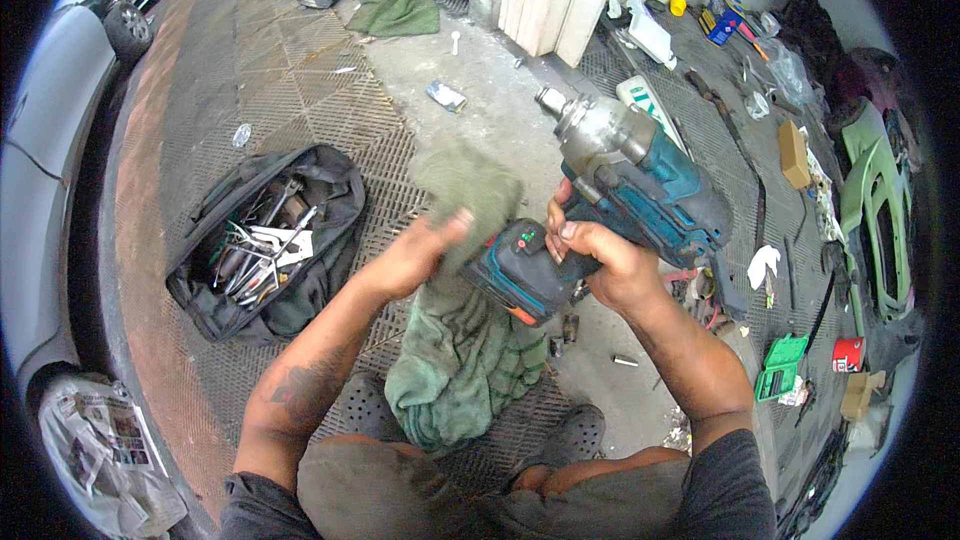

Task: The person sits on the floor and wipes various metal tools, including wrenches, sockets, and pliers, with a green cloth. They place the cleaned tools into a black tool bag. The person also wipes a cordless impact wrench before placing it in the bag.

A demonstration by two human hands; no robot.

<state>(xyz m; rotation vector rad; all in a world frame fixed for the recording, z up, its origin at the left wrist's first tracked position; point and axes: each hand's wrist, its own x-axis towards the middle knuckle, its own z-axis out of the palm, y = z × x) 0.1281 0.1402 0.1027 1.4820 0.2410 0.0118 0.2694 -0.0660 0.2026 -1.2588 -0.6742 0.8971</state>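
Observation:
My right hand (615, 260) is wrapped round the handle of a teal and black cordless impact wrench (640, 175). Its metal nose points up and to the left, and the battery (522, 270) faces my left hand. In my left hand (418, 255) is a green rag (468, 190), smeared by motion, held against the battery's left side. A crumpled green towel (465, 370) hangs between my knees; I cannot tell whether it is one piece with the rag. Sockets (568, 328) stand on the floor just below the wrench.
To my left lies an open black tool bag (345, 190) full of wrenches and pliers, beside a grey car (50, 170). Another green cloth (395, 5) is on the floor ahead. Rightward are a green case (782, 365), a red can (848, 354), bottles, boxes and a green panel (868, 210).

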